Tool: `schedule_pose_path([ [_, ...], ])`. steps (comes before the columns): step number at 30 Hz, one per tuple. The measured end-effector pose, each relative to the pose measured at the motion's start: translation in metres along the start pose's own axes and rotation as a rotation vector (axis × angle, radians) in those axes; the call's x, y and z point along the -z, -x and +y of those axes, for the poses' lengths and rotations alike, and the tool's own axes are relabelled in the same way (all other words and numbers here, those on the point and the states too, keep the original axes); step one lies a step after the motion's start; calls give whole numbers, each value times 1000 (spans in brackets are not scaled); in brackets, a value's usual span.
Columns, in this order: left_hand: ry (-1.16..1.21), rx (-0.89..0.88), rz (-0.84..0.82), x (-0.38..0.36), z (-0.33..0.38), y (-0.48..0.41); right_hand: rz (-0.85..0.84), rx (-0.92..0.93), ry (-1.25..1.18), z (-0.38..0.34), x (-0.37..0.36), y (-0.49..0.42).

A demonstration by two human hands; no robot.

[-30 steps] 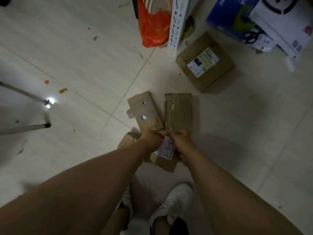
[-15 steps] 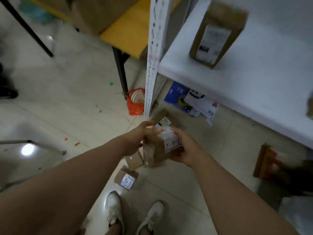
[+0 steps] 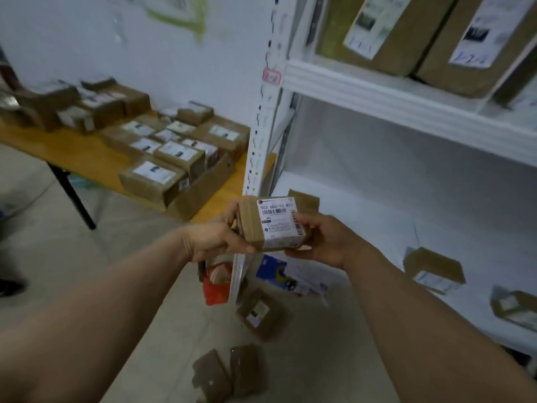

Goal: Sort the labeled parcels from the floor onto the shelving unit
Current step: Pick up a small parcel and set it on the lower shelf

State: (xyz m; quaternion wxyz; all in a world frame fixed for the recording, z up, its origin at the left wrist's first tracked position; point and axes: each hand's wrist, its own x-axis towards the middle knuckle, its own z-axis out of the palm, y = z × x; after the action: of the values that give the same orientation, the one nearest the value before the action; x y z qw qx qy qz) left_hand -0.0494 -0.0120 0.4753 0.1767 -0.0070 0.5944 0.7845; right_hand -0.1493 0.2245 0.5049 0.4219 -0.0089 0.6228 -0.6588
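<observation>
- The white shelving unit [image 3: 377,91] fills the right. Large labelled boxes [image 3: 392,30] stand on its upper shelf.
- An orange table [image 3: 72,152] at far left carries many small boxes [image 3: 154,177].
- A floor parcel [image 3: 258,314] lies near the unit's post.
- The held parcel [image 3: 270,225], label up, is in mid-air before that post.
- The left hand [image 3: 215,239] grasps its left end and the right hand [image 3: 322,239] grasps its right end.

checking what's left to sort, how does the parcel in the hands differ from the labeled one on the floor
The held parcel sits between the left hand and right hand; the floor parcel lies on the tiles. The held parcel's label covers most of its face; the floor parcel's covers a small part. Both are brown cardboard with white labels.
</observation>
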Motion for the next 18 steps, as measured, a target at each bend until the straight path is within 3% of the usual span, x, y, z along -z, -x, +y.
schedule_pose_path([
  [3,90,-12,4,-1,40,5,31,164,96,-38,-14,17],
  [6,-20,-59,76,-3,68,5,14,266,116,-62,-20,36],
  [9,-135,-134,136,-10,87,5,-35,258,58,-77,-21,53],
  [14,-304,-317,86,-26,115,5,21,293,102,-96,-23,76],
  [18,-399,-333,41,-34,124,9,33,364,111,-103,-25,94],
])
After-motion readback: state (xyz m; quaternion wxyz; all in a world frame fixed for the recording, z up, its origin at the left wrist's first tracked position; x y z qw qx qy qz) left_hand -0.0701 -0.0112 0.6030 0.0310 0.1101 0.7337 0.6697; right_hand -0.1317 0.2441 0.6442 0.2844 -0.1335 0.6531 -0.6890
